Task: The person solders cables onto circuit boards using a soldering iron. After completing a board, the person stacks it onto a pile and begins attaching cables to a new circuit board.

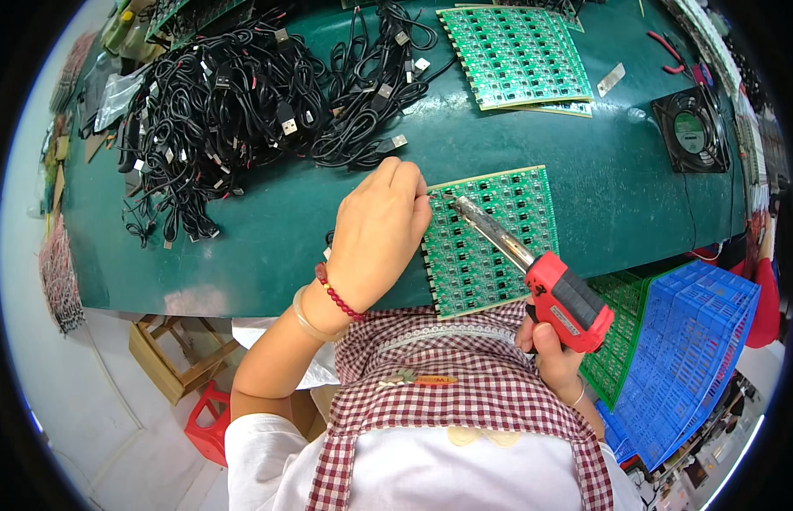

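A green panel of small circuit boards lies on the table right in front of me. At its upper left edge my left hand is closed, fingertips pinched together; what they hold is hidden. A bit of black cable shows beside the left wrist. My right hand grips a red and black soldering gun by its handle. Its metal barrel slants over the panel, and the tip is at the upper left corner, close to my left fingertips.
Big heaps of black USB cables cover the far left of the green table. More circuit board panels are stacked at the far right, near a black fan and red-handled pliers. Blue crates stand at my right.
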